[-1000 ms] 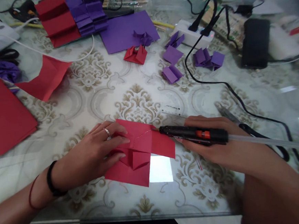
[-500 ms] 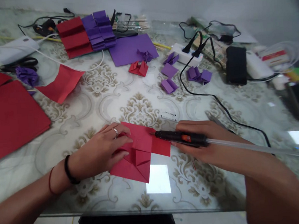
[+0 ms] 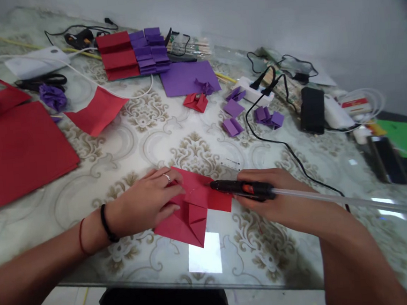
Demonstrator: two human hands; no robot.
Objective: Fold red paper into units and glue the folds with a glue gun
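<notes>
Right hand [image 3: 281, 198] apparently touches glue gun [image 3: 243, 189] nozzle to red paper [image 3: 193, 207]

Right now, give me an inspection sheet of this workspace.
Surface: glass table over a patterned cloth.
Job's things: folded red paper; glue gun, nozzle at the paper.
Clutter: red sheets, purple sheet, purple folds, pleated stacks, scissors, phone.
Grippers: left hand pressing the paper; right hand gripping the gun.
Cables: black cord from power strip; white cord.
Surroundings: grey wall.
</notes>
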